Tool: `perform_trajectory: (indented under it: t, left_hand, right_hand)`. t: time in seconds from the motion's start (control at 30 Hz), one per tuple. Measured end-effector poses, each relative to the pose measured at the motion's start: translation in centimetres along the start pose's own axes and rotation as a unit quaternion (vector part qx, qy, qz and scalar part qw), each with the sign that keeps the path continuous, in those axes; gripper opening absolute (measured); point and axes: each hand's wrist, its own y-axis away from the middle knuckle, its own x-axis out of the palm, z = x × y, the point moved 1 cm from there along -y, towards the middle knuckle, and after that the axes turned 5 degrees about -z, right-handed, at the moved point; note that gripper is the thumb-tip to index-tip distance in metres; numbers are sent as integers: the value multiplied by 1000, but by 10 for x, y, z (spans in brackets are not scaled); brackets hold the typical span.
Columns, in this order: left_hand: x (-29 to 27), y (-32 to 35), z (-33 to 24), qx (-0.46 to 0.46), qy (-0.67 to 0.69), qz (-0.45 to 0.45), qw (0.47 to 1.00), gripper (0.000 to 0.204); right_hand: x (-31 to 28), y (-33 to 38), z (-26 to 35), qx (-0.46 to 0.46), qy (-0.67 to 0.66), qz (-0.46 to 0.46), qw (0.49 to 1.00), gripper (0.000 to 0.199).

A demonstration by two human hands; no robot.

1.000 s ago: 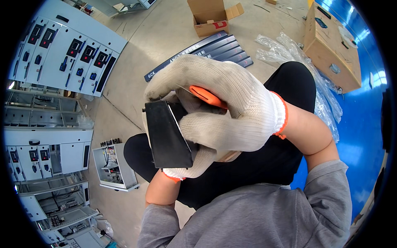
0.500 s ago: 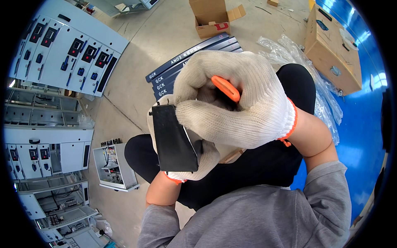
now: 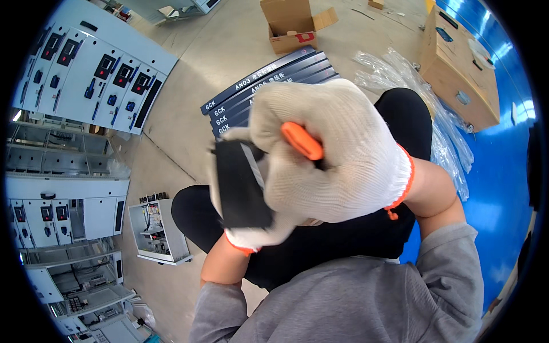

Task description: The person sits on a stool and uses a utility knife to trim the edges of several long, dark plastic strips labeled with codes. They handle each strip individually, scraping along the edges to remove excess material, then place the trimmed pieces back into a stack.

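Note:
Both my hands wear off-white knitted gloves with orange cuffs. In my right hand (image 3: 337,148) is a tool of which only the orange handle (image 3: 302,140) shows, sticking out of the closed fist; its working end is hidden. My left hand (image 3: 269,231) is closed round a flat black rectangular piece (image 3: 241,188), somewhat blurred, with a pale strip along its right side. The right fist sits against the right edge of this piece. Left-hand fingers lie mostly behind it.
Beyond my hands several long dark label strips (image 3: 229,102) lie stacked. An open cardboard box (image 3: 293,43) stands behind them. Clear plastic wrap (image 3: 423,97) and a wooden crate (image 3: 457,68) are at right, grey switchgear cabinets (image 3: 97,63) at left, with a small drawer unit (image 3: 160,231) nearby.
My right fist has turned and shifted slightly toward me, carrying the orange handle a little left and down. The black piece has tilted and shows more of its pale strip.

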Motion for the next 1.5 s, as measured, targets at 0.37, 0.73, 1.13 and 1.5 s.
perform_trajectory:
  t: [0.37, 0.73, 1.13, 1.5]
  left_hand:
    - [-19, -42, 17, -17, 385, -74, 920, 66]
    - [-37, -39, 59, 7, 371, -257, 892, 78]
    - [-34, -34, 40, -12, 442, -271, 855, 77]
    - [-39, -26, 50, -18, 510, -271, 816, 44]
  right_hand:
    - [2, -20, -48, -38, -24, 19, 999, 17]
    - [25, -31, -59, -126, -48, 66, 989, 42]
    - [51, -31, -55, -153, -102, 52, 982, 75]
    - [61, -32, -57, -169, -108, 35, 979, 69]
